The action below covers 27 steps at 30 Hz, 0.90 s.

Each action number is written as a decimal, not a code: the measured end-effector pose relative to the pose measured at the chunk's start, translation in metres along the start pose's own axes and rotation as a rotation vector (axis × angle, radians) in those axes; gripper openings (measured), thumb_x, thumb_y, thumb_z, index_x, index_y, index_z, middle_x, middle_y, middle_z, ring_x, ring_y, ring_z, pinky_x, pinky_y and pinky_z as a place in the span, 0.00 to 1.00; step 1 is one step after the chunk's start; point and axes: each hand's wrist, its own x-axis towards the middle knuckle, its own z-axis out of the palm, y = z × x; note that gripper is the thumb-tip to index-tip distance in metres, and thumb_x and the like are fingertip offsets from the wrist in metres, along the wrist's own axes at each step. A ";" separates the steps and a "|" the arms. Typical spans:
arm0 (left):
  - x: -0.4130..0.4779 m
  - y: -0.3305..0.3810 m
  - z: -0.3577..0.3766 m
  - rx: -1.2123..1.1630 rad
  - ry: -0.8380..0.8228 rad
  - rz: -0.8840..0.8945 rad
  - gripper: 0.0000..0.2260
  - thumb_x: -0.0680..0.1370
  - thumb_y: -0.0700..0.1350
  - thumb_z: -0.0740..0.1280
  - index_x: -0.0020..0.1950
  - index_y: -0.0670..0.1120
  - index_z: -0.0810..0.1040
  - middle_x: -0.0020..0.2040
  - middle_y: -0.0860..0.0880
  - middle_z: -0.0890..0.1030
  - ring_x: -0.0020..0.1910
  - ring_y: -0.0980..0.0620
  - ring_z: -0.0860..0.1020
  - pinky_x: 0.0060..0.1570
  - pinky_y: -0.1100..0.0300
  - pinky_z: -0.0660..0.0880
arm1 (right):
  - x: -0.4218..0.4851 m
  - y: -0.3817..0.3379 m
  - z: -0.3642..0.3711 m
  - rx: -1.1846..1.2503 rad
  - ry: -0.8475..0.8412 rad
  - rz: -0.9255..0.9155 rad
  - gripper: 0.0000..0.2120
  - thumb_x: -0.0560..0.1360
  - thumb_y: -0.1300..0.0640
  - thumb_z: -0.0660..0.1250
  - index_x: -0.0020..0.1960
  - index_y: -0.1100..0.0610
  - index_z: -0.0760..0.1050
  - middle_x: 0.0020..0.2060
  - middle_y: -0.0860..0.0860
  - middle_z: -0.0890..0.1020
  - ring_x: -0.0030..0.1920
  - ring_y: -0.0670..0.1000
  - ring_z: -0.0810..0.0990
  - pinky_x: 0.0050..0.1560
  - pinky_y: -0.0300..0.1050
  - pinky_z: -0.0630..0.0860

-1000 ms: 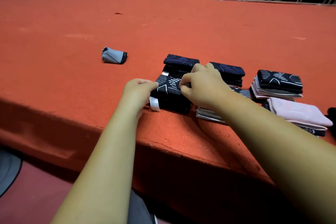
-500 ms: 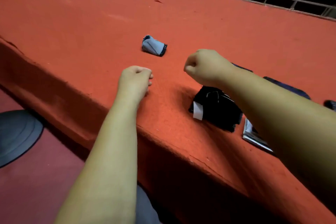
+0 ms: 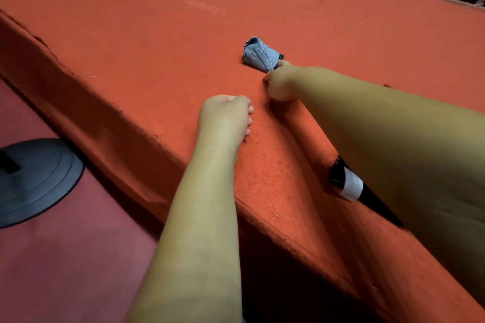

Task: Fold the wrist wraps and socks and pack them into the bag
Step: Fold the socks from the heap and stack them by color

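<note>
We're touching the folded grey-blue fabric bundle w/ our right hand, grip unclear; left hand is curling empty near the bundle on the orange felt table.

Bundle on table; right hand seemingly touching it.

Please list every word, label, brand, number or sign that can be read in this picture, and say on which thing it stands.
No text can be read here.
white label on the black folded item: no legible writing; it looks blank or too blurred to tell.
grey-blue folded item: no print or brand visible.
</note>
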 end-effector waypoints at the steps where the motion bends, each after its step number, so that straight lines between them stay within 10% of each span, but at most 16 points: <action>1: 0.001 0.000 0.001 -0.001 -0.003 -0.004 0.08 0.79 0.41 0.68 0.40 0.47 0.81 0.39 0.46 0.83 0.30 0.53 0.77 0.32 0.61 0.75 | 0.006 0.000 0.001 -0.033 -0.005 0.023 0.34 0.77 0.52 0.68 0.82 0.52 0.66 0.80 0.59 0.65 0.76 0.64 0.69 0.78 0.56 0.66; 5: 0.006 0.001 0.001 -0.004 -0.017 -0.028 0.09 0.79 0.42 0.68 0.39 0.47 0.80 0.39 0.46 0.84 0.30 0.52 0.77 0.32 0.61 0.76 | 0.022 -0.001 0.008 -0.048 0.012 0.019 0.33 0.80 0.55 0.58 0.84 0.49 0.60 0.84 0.53 0.55 0.81 0.67 0.59 0.79 0.66 0.62; 11: 0.002 0.003 0.001 -0.007 -0.029 -0.037 0.08 0.79 0.41 0.68 0.40 0.47 0.81 0.39 0.48 0.85 0.32 0.52 0.78 0.32 0.61 0.76 | 0.023 0.002 0.005 0.023 0.038 0.002 0.25 0.71 0.49 0.69 0.66 0.55 0.80 0.64 0.55 0.82 0.62 0.59 0.82 0.65 0.54 0.79; 17: -0.032 0.015 0.005 0.077 -0.013 0.137 0.15 0.86 0.34 0.57 0.40 0.40 0.72 0.37 0.39 0.74 0.38 0.50 0.84 0.36 0.65 0.77 | -0.054 0.012 -0.031 0.316 0.264 -0.114 0.17 0.81 0.62 0.60 0.65 0.62 0.83 0.59 0.63 0.84 0.59 0.64 0.82 0.59 0.52 0.79; 20: -0.034 0.015 0.001 0.203 0.044 0.276 0.06 0.82 0.40 0.68 0.50 0.52 0.78 0.46 0.54 0.81 0.50 0.52 0.82 0.55 0.55 0.82 | -0.100 0.028 -0.037 0.514 0.348 -0.174 0.14 0.79 0.56 0.68 0.58 0.62 0.86 0.56 0.61 0.87 0.56 0.59 0.85 0.55 0.52 0.81; 24: -0.053 0.026 -0.009 0.218 -0.050 0.429 0.09 0.78 0.44 0.75 0.57 0.51 0.81 0.47 0.57 0.83 0.38 0.70 0.79 0.38 0.73 0.72 | -0.169 0.047 -0.029 0.740 0.384 -0.273 0.08 0.79 0.55 0.75 0.55 0.57 0.88 0.40 0.45 0.87 0.37 0.40 0.80 0.38 0.32 0.74; 27: -0.081 0.034 -0.011 0.280 -0.206 0.512 0.07 0.78 0.47 0.77 0.54 0.51 0.84 0.45 0.57 0.85 0.40 0.67 0.80 0.38 0.70 0.73 | -0.213 0.060 -0.018 0.846 0.399 -0.285 0.05 0.78 0.57 0.75 0.52 0.55 0.89 0.36 0.46 0.86 0.36 0.44 0.81 0.44 0.42 0.80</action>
